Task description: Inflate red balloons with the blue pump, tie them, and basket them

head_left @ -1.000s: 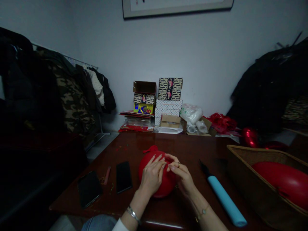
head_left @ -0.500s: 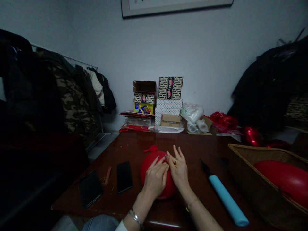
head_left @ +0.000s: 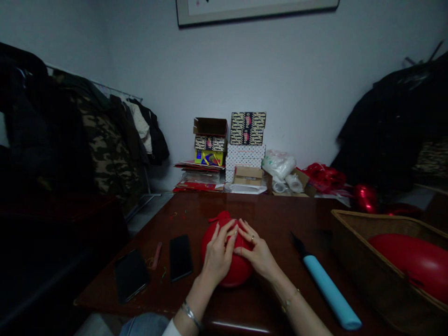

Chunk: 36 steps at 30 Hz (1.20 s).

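A round, inflated red balloon [head_left: 231, 277] rests on the brown table in front of me. My left hand [head_left: 219, 252] lies over its left and top side, fingers bent and fingertips pressing near the middle. From the right, my right hand [head_left: 257, 252] grips the balloon, its thumb and fingertips close to the left fingertips. The balloon's neck is hidden between the fingers. Just behind it lies a limp red piece [head_left: 220, 216] that looks like uninflated balloons. A light-blue balloon pump [head_left: 331, 289] with a black nozzle lies to the right of my right hand.
Two dark phones [head_left: 181, 257] and a small reddish stick [head_left: 157, 255] lie left of the balloon. At right stands a wicker basket [head_left: 367, 275] holding another red balloon [head_left: 416, 261]. Stacked boxes [head_left: 247, 161] and plastic bags [head_left: 279, 163] stand beyond the table's far edge.
Both hands have shifted slightly; the right fingers, raised and spread before, now bend down onto the balloon. The left fingers have moved up over its top. The balloon has shifted slightly left.
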Each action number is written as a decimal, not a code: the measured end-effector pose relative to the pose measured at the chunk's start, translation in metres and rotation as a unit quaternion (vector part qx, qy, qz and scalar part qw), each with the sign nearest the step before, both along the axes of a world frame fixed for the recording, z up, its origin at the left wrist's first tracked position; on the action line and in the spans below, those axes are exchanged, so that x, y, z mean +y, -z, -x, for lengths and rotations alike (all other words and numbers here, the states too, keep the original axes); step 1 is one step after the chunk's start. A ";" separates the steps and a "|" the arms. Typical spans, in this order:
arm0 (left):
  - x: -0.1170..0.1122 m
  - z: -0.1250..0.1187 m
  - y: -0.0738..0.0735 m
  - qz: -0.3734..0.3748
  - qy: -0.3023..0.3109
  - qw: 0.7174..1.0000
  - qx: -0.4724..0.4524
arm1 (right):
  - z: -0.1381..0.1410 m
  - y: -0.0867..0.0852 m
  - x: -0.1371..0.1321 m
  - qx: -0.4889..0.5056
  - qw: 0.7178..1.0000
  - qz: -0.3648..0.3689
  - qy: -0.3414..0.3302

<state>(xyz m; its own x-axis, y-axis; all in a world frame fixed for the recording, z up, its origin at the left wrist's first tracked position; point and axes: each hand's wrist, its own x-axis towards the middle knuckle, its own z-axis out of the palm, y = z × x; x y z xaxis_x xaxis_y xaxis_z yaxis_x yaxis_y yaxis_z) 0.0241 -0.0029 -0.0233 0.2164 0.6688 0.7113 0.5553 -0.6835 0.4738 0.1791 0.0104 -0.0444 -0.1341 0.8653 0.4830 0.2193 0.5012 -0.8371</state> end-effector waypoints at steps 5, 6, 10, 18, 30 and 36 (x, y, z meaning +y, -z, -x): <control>-0.003 -0.006 0.002 -0.013 -0.002 1.000 -0.001 | 0.008 -0.003 0.003 -0.022 0.999 -0.031 0.017; -0.003 -0.008 0.003 -0.021 -0.004 1.000 -0.004 | 0.010 -0.001 0.004 -0.025 0.999 -0.038 0.027; -0.003 -0.011 0.006 -0.035 -0.018 0.999 -0.031 | 0.021 0.005 0.007 -0.034 0.996 -0.054 0.066; -0.007 -0.006 -0.001 0.086 0.012 0.994 -0.069 | 0.027 -0.001 0.002 -0.071 0.993 -0.062 0.077; 0.007 0.022 -0.008 0.067 0.013 0.998 -0.005 | 0.023 -0.012 -0.006 -0.136 0.985 -0.080 0.072; 0.010 0.035 -0.011 0.070 0.057 0.991 0.102 | 0.021 -0.012 -0.008 -0.161 0.980 -0.082 0.080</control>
